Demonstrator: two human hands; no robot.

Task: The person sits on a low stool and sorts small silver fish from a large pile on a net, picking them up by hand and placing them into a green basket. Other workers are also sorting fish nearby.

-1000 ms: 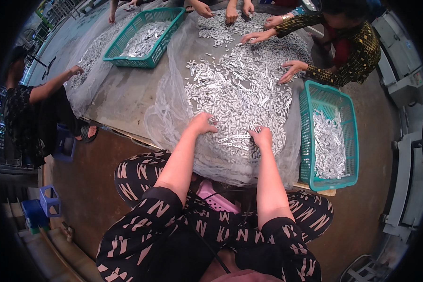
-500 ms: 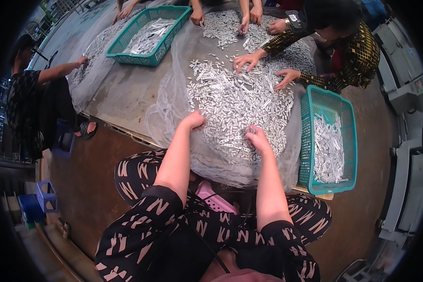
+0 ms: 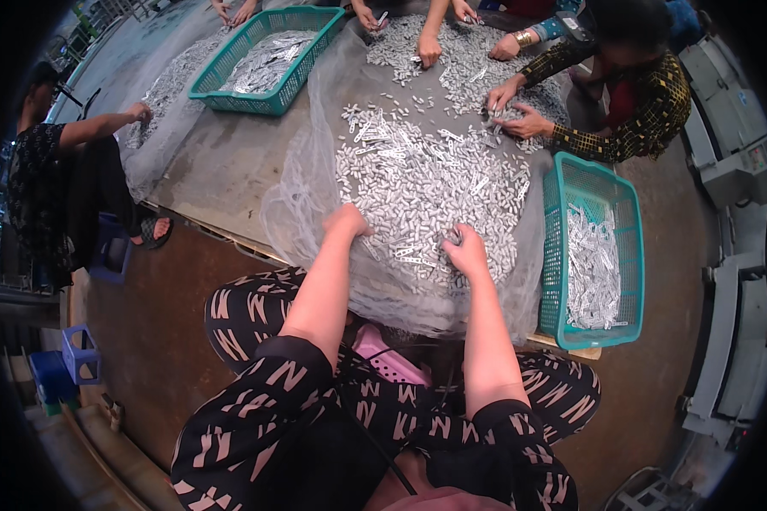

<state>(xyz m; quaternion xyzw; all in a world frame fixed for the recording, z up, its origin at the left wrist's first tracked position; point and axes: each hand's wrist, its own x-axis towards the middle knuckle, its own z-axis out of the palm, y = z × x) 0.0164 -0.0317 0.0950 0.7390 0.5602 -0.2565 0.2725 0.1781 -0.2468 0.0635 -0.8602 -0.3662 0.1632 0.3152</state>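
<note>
A broad pile of small silver-grey metal pieces (image 3: pixel 426 187) is spread over the net-covered table; short cylinders are mixed with flat slotted strips (image 3: pixel 415 252). At its left near edge is my left hand (image 3: pixel 348 222), fingers bent down and closed against the pieces; what they grip is hidden. My right hand (image 3: pixel 467 253) is over the near part of the pile, thumb and fingers curled around small grey metal pieces. Between the two hands lie several of the slotted strips and many cylinders.
A green plastic basket (image 3: pixel 637 255) with flat strips stands at the right table edge. Another green basket (image 3: pixel 268 104) is at the far left. Sheer netting (image 3: pixel 291 200) bunches around the pile. Co-workers' hands (image 3: pixel 524 122) work at the far side; a person (image 3: pixel 47 170) sits at left.
My left hand has turned fingers-down at the pile edge; my right hand has shifted slightly left. The co-worker at right has drawn both hands together, back from the pile's middle.
</note>
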